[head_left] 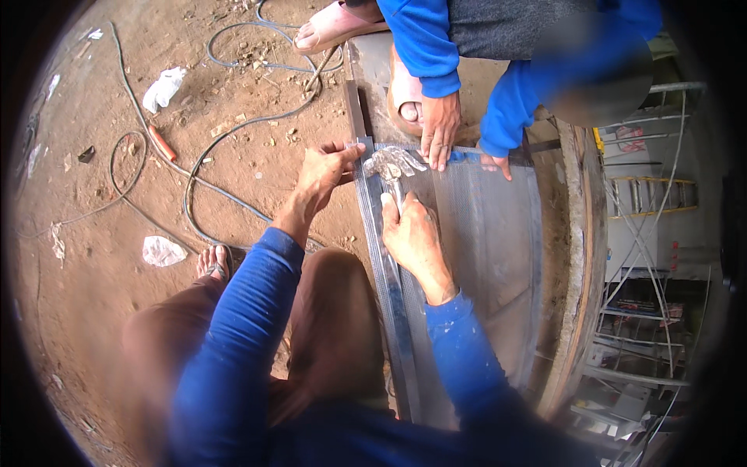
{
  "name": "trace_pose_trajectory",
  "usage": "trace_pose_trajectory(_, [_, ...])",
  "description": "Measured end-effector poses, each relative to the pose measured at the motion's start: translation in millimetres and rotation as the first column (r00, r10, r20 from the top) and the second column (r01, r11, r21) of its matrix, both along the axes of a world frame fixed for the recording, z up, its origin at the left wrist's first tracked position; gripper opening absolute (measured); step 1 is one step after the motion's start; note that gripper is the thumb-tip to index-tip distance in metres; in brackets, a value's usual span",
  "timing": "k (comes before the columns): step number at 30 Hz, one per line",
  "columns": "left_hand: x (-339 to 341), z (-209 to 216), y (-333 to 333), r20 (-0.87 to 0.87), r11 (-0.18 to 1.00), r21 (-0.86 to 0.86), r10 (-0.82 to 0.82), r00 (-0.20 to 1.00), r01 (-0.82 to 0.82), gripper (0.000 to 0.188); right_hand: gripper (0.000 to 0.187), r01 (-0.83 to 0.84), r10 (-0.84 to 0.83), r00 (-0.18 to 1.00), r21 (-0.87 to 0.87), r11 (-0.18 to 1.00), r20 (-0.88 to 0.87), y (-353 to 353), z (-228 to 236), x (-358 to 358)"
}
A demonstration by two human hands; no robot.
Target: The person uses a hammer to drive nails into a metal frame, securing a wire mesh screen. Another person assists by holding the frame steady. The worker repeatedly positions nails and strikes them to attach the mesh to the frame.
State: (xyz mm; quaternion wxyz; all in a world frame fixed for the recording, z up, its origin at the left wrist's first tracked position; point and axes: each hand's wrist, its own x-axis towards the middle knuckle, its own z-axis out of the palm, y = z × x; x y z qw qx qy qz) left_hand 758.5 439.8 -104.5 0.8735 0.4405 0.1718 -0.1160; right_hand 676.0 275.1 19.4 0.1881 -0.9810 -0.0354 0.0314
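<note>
A bare dirt floor (156, 93) fills the scene from 8 to 12 o'clock, strewn with looping grey cables (204, 159), scraps of white plastic (163, 87) and small debris. From 3 to 5 o'clock, beyond a curved wooden edge (585, 257), metal racks (646, 257) show below.

At centre lies the largest worked item, a sheet of fine wire mesh (482, 233), flat on a raised surface and bordered along its left side by a long metal strip (393, 296) running from 12 to 6 o'clock.

A co-worker in blue sleeves crouches at 12 o'clock, pressing a hand (440, 128) flat onto the mesh's far edge, seemingly to keep it from shifting; a second hand (496, 162) rests beside it.

The person's left hand (323, 173) reaches to the strip's top corner, fingers pinched there as if steadying the frame. The right hand (412, 237) is closed around the handle of a metal hammer (393, 165), whose head sits just above the strip near that corner, between the 2 workers' hands.

A sandalled foot (215, 261) rests on the dirt at 8 o'clock.
</note>
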Motion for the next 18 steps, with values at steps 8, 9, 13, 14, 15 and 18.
trace_pose_trajectory(8, [-16,17,-16,-0.021,0.999,-0.01,0.047,0.999,-0.047,0.027,0.047,-0.004,0.004,1.0,0.006,1.0,0.001,-3,-3,-4])
trace_pose_trajectory(9, [-13,17,-18,-0.033,0.998,0.051,0.024,0.999,-0.023,0.028,0.045,0.0,0.0,1.0,0.004,1.0,-0.003,-3,-1,-3])
trace_pose_trajectory(13, [0,16,-13,-0.108,0.953,0.297,-0.028,0.994,0.059,0.033,0.043,-0.001,0.001,1.0,0.036,0.999,-0.019,-3,-2,-3])
trace_pose_trajectory(14, [3,14,-12,-0.118,0.952,0.299,-0.027,0.993,0.061,0.033,0.043,0.011,-0.008,0.999,0.072,0.997,-0.037,-6,-7,-1])
trace_pose_trajectory(15, [3,13,-13,-0.128,0.952,0.301,-0.026,0.991,0.063,0.034,0.043,0.024,-0.018,0.998,0.108,0.994,-0.056,-8,-10,0])
trace_pose_trajectory(18, [-4,35,-15,-0.179,0.897,0.435,0.0,0.984,0.079,0.038,0.047,0.048,-0.049,0.995,-0.014,0.999,-0.088,0,19,2])
